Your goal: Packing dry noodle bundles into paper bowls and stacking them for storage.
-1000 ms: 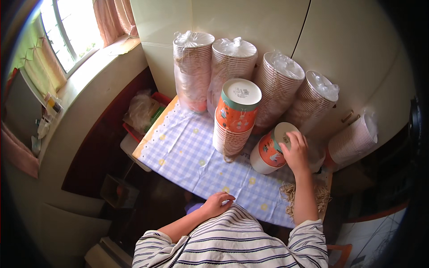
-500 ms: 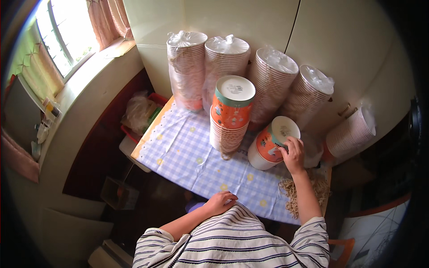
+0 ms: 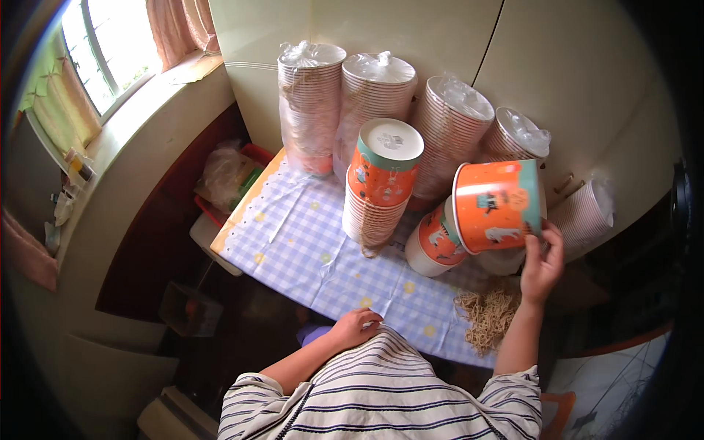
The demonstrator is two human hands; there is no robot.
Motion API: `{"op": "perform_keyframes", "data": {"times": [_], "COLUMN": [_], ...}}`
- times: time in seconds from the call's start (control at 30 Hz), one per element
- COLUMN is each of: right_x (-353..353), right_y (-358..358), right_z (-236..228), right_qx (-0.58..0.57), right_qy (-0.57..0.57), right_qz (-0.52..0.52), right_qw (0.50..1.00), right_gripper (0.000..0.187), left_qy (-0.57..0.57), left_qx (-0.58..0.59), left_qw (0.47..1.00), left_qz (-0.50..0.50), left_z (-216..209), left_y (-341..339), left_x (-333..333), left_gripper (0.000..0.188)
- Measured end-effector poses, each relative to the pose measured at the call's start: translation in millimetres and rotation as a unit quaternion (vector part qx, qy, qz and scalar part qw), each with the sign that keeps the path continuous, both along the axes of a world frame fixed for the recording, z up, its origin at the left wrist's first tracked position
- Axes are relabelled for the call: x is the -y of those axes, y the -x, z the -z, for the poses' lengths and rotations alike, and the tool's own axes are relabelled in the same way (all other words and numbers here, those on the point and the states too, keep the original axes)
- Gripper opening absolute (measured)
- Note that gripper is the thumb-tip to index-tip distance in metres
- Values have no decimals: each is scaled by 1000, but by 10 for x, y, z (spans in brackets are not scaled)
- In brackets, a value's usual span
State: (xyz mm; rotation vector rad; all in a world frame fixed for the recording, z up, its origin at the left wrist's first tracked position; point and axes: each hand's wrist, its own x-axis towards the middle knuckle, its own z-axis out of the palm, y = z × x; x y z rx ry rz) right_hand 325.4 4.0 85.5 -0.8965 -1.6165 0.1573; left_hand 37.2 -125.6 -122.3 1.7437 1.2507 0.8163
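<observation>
Here, an orange-and-green cup [image 3: 490,205] hangs sideways above the table [image 3: 293,238], mouth leftward, its base clamped in the right grip [image 3: 543,270]. Left of that grip, checked cloth [image 3: 312,275] spreads to the near edge. Also left stand a short stack [image 3: 435,249] and a taller stack [image 3: 385,176], cups nested upside down; bagged stacks [image 3: 312,117] rise beyond. The right forearm [image 3: 519,334] points forward; the left grip [image 3: 356,327] curls at the waist, fingertip contact unclear.

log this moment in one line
left hand: near striped shirt; right hand: holding orange paper tub, tilted; tan band pile: on checkered tablecloth
</observation>
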Motion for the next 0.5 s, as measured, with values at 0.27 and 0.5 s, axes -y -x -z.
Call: {"op": "perform_keyframes", "data": {"times": [0.27,0.5], "right_x": [333,744], "right_y": [-227,149], "right_z": [1222,3037], "right_qx": [-423,-427], "right_qy": [365,570], "right_qz": [-139,-292], "right_qw": [817,638], "right_gripper": [14,43], "left_qy": [127,112], "left_qx": [260,89], "left_qw": [952,981], "left_qz": [-102,-129], "left_z": [-64,-192], "left_y": [-11,-192], "left_x": [-64,-213], "left_gripper": [41,66]}}
